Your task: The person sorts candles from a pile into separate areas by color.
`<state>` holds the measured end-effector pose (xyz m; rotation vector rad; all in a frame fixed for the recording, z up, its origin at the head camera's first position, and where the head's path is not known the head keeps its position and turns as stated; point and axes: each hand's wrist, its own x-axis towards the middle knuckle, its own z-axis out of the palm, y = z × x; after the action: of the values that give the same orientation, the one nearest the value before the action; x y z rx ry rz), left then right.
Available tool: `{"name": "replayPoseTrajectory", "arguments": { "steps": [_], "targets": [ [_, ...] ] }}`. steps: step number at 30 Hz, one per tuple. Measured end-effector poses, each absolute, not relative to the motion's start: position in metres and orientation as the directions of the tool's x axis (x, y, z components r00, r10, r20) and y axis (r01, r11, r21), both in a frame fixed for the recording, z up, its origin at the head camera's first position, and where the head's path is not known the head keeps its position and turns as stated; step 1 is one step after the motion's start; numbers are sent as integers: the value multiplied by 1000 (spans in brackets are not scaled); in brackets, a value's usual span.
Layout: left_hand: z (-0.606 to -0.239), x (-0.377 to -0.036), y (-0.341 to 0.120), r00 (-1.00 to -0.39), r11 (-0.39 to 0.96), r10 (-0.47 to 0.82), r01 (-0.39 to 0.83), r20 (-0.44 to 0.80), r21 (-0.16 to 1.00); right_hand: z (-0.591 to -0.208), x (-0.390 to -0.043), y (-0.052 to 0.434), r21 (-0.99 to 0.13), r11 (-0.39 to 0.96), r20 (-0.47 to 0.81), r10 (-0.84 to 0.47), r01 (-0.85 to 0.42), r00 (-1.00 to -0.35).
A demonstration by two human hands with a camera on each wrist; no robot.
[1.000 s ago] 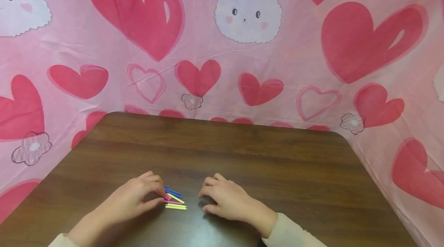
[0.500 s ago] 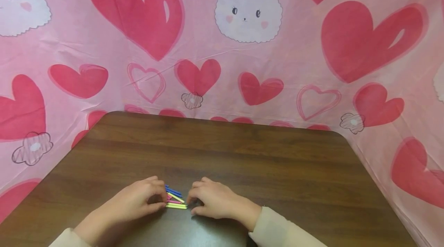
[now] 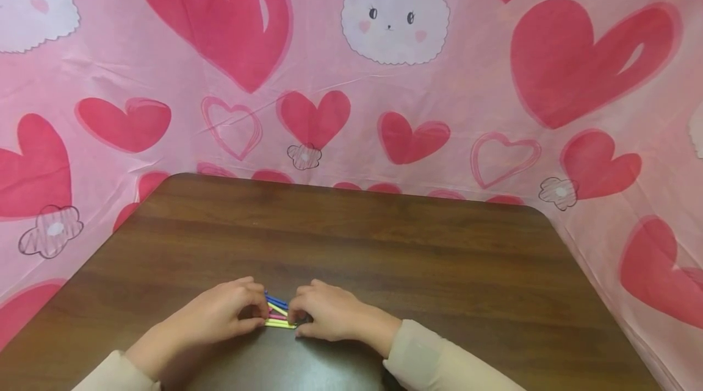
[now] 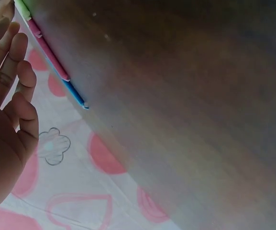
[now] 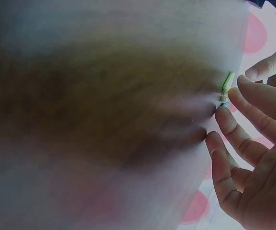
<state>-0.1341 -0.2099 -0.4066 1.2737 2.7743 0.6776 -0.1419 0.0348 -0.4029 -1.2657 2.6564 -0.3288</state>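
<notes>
Several thin coloured sticks lie in a small group on the table between my hands: yellow sticks (image 3: 281, 324) nearest me, a pink stick (image 3: 279, 316) behind, and blue sticks (image 3: 277, 302) farthest. At their left ends is my left hand (image 3: 222, 312), its fingers bent and relaxed, the thumb low beside the yellow ones. My right hand (image 3: 332, 312) stands at the right ends, fingertips down close to or touching them. Neither hand plainly grips a stick. In the left wrist view a pink stick (image 4: 49, 50) and a blue stick (image 4: 75, 94) show beyond the fingers. Fingers hide some ends.
The dark wooden table (image 3: 351, 232) stretches back and to both sides of the hands. A pink cloth (image 3: 329, 80) with hearts and rabbits hangs behind it and along its sides.
My right hand has moved left to the right ends of the sticks. My left hand has shifted slightly right, staying at the left ends. The sticks lie almost as before.
</notes>
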Motion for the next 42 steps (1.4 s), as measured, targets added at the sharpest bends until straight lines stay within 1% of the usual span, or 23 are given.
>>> {"name": "replayPoseTrajectory", "arguments": {
  "steps": [10,18,29,36,42],
  "targets": [
    [-408,-138,-210,-659,573,737,728,152,375,-402,-140,29,-272,625,-95,-774,-732,-626],
    [-411,-140,-208,-651,573,743,738,154,357,-405,-139,26,-218,650,-93,-756,-728,-648],
    [-412,-140,-201,-672,611,730,722,121,325,-404,-137,24,-206,658,-96,-750,-724,-654],
    [-411,-139,-198,-691,634,717,701,93,327,-404,-138,24,-198,654,-92,-754,-730,-651],
    [-410,-138,-197,-690,635,719,700,83,327,-403,-139,25,-201,647,-90,-760,-735,-644]
  ]
}}
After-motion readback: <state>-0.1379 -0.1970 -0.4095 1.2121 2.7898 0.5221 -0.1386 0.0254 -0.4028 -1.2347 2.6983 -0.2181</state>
